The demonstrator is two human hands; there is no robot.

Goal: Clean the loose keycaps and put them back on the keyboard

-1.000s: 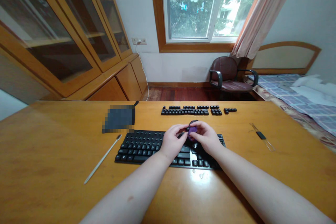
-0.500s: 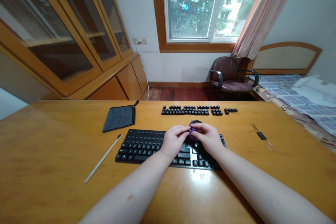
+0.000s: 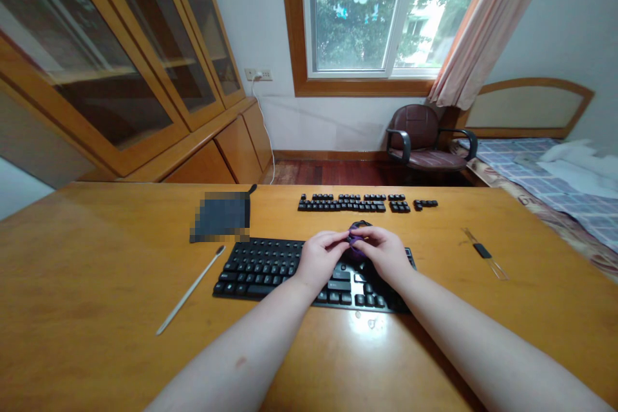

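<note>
My two hands meet above the right part of a black keyboard; its upper rows are without keycaps. My right hand is closed on a small purple thing, soft-looking, with a dark loop behind it; its kind I cannot make out. The thumb and fingers of my left hand are pinched together at its left edge. Whatever lies between those fingertips is too small to make out. Both hands cover part of the keyboard.
Removed keycaps stand in rows behind the keyboard. A thin white-handled brush and a dark pouch lie left. A wire keycap puller is at right. Beyond the wooden table stands a chair.
The hands hold nearly the same pose, with only slight finger movement at the purple thing. The whole view has shifted a little.
</note>
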